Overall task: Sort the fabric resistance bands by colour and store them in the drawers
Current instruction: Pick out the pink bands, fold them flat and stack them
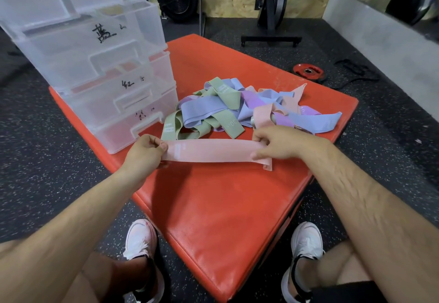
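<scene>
Pink band (213, 150): soft, light, limp; pinched at both ends by left hand (145, 151) and right hand (280, 143). Best held by ends. Drawers (107, 84) far left.

Four clear drawers (95, 69) stood in one stack, three bearing handwritten labels (102, 33). One pink band (209, 151) hung between two hands, the left hand (145, 151) and the right hand (282, 143). The pile (228, 110) held bands in four colours, green, blue, purple and pink, too tangled to count.
</scene>
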`<state>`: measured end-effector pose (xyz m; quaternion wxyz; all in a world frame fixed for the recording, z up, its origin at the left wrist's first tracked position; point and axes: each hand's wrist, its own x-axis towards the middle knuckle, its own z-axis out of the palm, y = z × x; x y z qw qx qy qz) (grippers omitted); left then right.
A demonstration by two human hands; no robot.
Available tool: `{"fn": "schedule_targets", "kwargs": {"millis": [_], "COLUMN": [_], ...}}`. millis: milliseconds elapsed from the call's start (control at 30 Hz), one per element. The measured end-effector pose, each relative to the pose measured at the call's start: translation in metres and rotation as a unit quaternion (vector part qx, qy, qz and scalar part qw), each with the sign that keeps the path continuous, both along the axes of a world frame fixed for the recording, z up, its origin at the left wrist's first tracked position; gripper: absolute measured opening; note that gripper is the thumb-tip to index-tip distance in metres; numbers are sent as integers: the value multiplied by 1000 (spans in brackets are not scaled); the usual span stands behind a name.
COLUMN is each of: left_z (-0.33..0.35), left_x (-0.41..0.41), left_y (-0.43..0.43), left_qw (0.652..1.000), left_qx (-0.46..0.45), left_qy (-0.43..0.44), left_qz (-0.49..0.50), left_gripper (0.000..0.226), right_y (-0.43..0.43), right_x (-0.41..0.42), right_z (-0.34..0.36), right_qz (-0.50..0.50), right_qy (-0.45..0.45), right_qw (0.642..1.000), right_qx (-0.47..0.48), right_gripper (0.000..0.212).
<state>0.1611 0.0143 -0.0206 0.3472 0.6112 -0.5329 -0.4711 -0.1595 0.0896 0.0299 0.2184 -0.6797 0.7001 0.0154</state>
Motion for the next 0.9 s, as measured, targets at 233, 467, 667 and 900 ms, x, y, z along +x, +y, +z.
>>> {"fn": "schedule_targets", "kwargs": {"millis": [233,467,667,900], "left_z": [-13,-23,-22,-47], "left_x": [12,1,-85,-107], "left_y": [2,6,46,53], "left_qw": [972,877,811,764], "left_qx": [-14,-205,-328,-327], "left_qy": [-225,-425,-272,-395], "left_qz": [-67,-91,-402,-392], "left_gripper": [18,21,40,51], "right_y": [1,9,10,10], "right_x": [-2,-3,-11,-25], "right_z": [-17,-16,-11,-4], "right_qz": [-7,-21,-29,-32], "right_qy": [43,-24,-55,-48], "right_qw": [998,999,998,995], "right_qx": [36,18,8,-76], "right_gripper": [24,38,43,31]}}
